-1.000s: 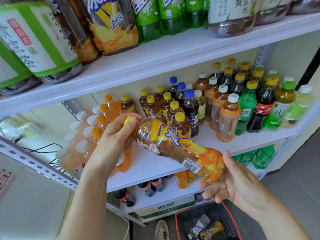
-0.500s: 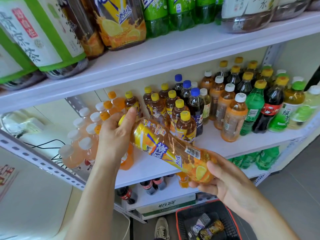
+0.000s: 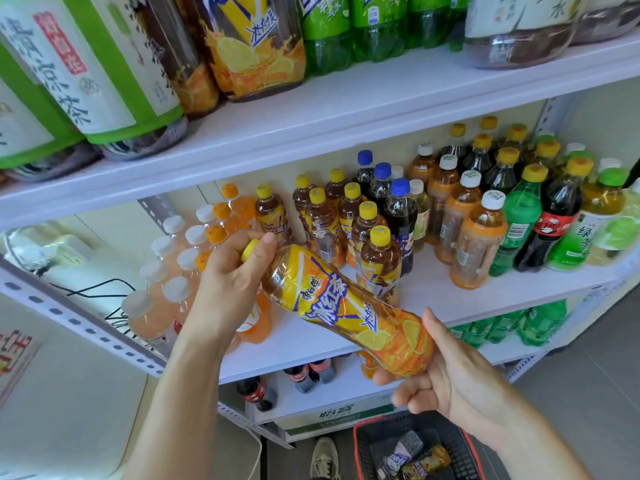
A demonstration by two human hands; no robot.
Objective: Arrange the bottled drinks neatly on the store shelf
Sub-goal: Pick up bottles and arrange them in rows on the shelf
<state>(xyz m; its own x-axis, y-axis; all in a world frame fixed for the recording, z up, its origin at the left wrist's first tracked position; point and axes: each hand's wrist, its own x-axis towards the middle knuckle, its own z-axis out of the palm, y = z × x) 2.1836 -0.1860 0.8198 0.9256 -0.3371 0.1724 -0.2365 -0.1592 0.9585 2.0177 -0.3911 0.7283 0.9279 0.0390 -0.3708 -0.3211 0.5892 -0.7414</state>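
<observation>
Iced tea bottle point(image 3: 346, 313), yellow-and-orange label, sits mid-frame in the head view, held in the air in front of the middle shelf point(image 3: 433, 303) and not touching it. It's tilted close to horizontal: yellow cap point(image 3: 249, 250) toward upper left, base toward lower right. Left hand point(image 3: 232, 282) grips the neck end, fingers wrapped around the cap area, thumb lying across the bottle's shoulder. Right hand point(image 3: 450, 379) holds the base, fingers curled under it, thumb up along the side. Behind the bottle on the middle shelf: a column of matching yellow-capped tea bottles point(image 3: 379, 261) running front to back, blue-capped dark bottles point(image 3: 400, 216) just to the right of them, then white-capped orange-labelled bottles point(image 3: 478, 244), a green bottle point(image 3: 519, 220) and a dark cola bottle with a red label point(image 3: 554, 220) further right. Left part of that shelf: orange-capped orange drinks point(image 3: 228, 216) and pale pink white-capped bottles point(image 3: 149, 317), partly hidden by the left forearm. Upper shelf point(image 3: 346, 109) carries large bottles point(image 3: 249, 46) across the top of the frame. Lower shelf, under the bottle: small cola bottles point(image 3: 256, 393) and a carton point(image 3: 332, 417). Bottom centre: red-rimmed basket point(image 3: 358, 455) on the floor with a few bottles lying in it, shoe point(image 3: 323, 459) just left of it.
</observation>
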